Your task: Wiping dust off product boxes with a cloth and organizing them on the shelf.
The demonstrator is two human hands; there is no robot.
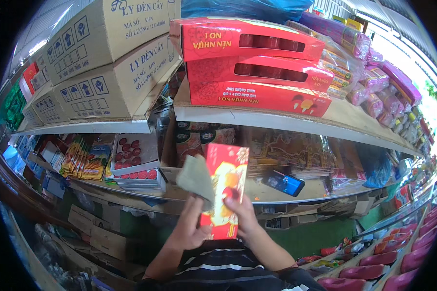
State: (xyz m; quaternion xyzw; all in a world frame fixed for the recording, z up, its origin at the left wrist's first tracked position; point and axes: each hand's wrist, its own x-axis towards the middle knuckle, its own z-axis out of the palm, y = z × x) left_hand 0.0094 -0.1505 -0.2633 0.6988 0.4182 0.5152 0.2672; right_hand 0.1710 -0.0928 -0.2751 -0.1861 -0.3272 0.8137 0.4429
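Observation:
In front of my chest, my right hand point(242, 214) grips a red and yellow printed carton point(224, 178) by its right side, thumb across the face. My left hand point(195, 220) holds a folded grey-green cloth point(195, 178) against the carton's left edge. The left thumb rests near the carton's lower corner. The carton is held upright, its decorated face towards me, and its far side is hidden. Beyond the hands, a smartphone point(284, 183) with a lit screen lies on the lower shelf point(236, 194).
Red candle boxes point(256, 69) are stacked on the upper shelf point(240, 114), beside large brown cardboard boxes point(83, 98). Below stand trays of red candles point(134, 152) and seasoning packets point(85, 160). Pink bottles point(371, 271) line a rack at lower right. A blue plastic bag point(378, 169) hangs at right.

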